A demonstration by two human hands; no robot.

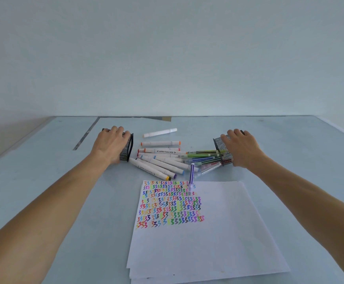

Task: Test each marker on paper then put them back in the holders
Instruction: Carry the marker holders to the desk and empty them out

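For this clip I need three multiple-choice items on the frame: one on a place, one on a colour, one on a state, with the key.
1. Where does the purple marker lie?
A. Inside the left holder
B. Partly over the paper's far edge
C. In the right hand

2. What colour are the mesh holders?
A. Black
B. Red
C. White

3. How do the two holders stand?
A. Both upright
B. Stacked on each other
C. Both tipped on their sides, markers spilled between them

Key:
1 B: its clear-capped end overlaps the scribbled top of the paper.
2 A: the left holder and the right holder are both dark black mesh.
3 C: the left hand and the right hand each grip a holder lying sideways, mouths facing the marker pile on the table.
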